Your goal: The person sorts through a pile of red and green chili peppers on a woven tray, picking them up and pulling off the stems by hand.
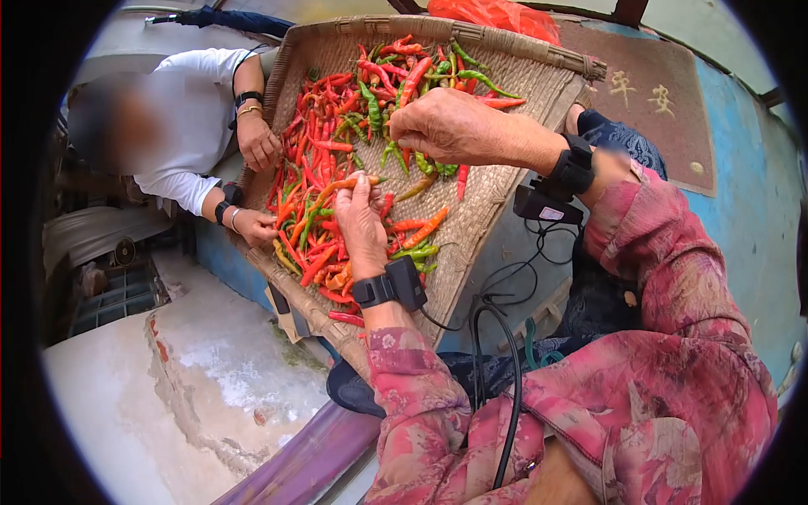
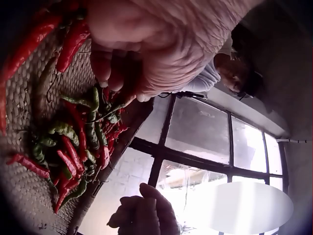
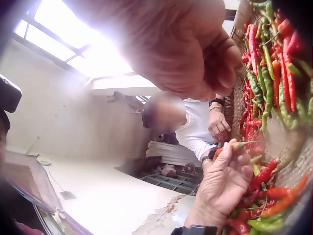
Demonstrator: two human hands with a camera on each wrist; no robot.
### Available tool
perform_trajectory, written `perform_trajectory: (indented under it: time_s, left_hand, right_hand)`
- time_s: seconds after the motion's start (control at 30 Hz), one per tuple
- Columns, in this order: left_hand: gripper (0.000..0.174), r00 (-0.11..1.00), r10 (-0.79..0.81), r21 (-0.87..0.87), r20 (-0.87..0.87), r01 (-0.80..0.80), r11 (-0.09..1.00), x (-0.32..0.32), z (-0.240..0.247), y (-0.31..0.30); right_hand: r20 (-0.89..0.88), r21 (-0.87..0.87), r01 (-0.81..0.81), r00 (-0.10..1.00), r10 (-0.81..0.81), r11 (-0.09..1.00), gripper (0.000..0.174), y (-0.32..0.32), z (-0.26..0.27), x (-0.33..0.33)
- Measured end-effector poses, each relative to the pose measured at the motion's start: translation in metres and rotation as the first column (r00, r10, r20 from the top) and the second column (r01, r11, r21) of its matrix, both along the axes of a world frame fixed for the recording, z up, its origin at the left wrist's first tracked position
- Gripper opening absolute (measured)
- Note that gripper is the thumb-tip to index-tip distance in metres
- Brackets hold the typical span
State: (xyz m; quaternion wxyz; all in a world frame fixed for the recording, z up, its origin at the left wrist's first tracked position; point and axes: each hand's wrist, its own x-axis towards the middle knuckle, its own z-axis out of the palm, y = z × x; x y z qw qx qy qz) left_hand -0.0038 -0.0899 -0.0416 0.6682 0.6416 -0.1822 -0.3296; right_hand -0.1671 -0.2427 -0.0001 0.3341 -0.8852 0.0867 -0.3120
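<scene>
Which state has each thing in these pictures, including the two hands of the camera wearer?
Left hand: fingers pinching an orange pepper.
Right hand: curled above the tray, nothing seen in it.
Tray: loaded, peppers loose across it.
Orange pepper: held, stem on.
Bag: crumpled.
Umbrella: appears folded.

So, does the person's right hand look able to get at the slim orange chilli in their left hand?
Probably yes: the right hand is close by, and the stem end of the slim orange chilli sticks out, with nothing seen between. Only the left hand's pinch might hinder.
</scene>
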Motion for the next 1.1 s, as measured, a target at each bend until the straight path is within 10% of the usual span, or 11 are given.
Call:
perform_trajectory:
  time_s: [0.4,0.6,0.87,1.0,1.07,1.1]
  left_hand:
    - [0.025,0.988,-0.008,-0.117,-0.155,-0.010,0.993,-0.050,0.012,0.029]
    - [0.031,0.992,-0.037,0.008,-0.118,0.038,0.999,-0.054,0.012,0.036]
    - [0.024,0.934,0.258,-0.376,-0.246,-0.337,0.863,-0.010,0.015,0.044]
    - [0.034,0.999,-0.025,0.007,-0.024,0.026,1.000,-0.038,0.008,0.024]
    - [0.027,0.656,-0.371,0.443,0.657,0.062,0.895,-0.038,-0.015,0.014]
    - [0.027,0.657,-0.373,0.441,0.655,0.068,0.895,-0.040,-0.023,0.009]
  right_hand:
    - [-0.335,0.014,-0.219,0.918,0.211,0.976,0.023,0.045,-0.014,0.014]
    - [-0.327,-0.057,-0.248,0.920,0.217,0.967,0.022,0.048,-0.018,0.020]
    - [-0.033,-0.009,-0.079,0.996,0.078,0.997,0.022,0.012,-0.013,0.018]
    - [-0.019,-0.044,-0.050,0.999,0.049,0.998,0.015,0.012,-0.013,0.010]
    - [-0.030,-0.057,-0.050,0.998,0.048,0.997,0.015,0.012,-0.013,0.005]
    - [-0.037,-0.075,-0.049,0.998,0.046,0.996,0.014,0.010,-0.010,0.002]
